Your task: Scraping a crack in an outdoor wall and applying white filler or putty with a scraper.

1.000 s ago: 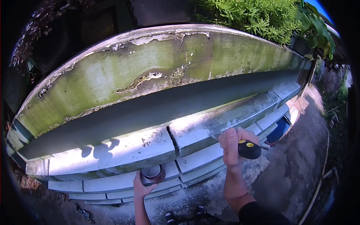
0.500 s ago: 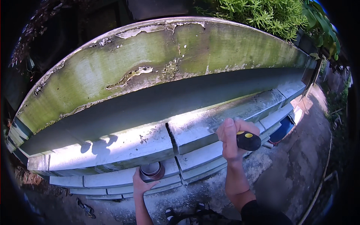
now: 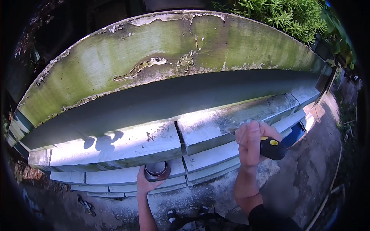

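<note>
- An outdoor place, probably a yard.
- Bright sun lies on the ledge (image 3: 115,150), with crisp shadows (image 3: 106,143) near its back edge.
- The wall (image 3: 219,50) behind is stained green, its coating flaking along the top and bottom edges.
- A bushy plant (image 3: 281,17) grows over its top right.
- Rough, stained ground (image 3: 308,169) spreads past the ledge's right end.

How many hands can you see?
2. The left hand curls around the side of a round reddish-brown container, below the ledge. The right hand grips a black-and-yellow handle, farther right. No other hand shows.
</note>
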Demonstrator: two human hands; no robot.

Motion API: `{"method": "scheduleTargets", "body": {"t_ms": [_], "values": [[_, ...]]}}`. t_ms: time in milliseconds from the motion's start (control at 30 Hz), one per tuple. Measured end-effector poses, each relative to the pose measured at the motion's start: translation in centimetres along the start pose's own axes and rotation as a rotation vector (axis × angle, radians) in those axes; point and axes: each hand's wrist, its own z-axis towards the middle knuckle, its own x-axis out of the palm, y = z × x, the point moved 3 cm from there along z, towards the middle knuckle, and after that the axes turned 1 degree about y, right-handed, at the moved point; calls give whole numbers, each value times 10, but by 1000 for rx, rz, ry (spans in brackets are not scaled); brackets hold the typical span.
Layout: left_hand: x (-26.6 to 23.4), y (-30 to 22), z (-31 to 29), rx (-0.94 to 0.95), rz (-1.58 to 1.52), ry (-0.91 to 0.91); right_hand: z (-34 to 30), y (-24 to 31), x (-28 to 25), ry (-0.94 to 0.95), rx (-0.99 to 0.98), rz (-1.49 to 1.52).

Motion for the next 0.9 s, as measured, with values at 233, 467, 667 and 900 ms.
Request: {"method": "scheduleTargets", "body": {"t_ms": [233,467,667,900], "values": [[-2,2,1,-1,-19,32,-7,6,3,96,-157,52],[-3,0,0,-30,6,48,-16,7,7,61,-181,28],[-4,1,0,-15,-21,47,-18,-10,12,11,-82,-180],[-9,5,0,-25,-31,64,-14,-15,25,111,-326,-379]]}}
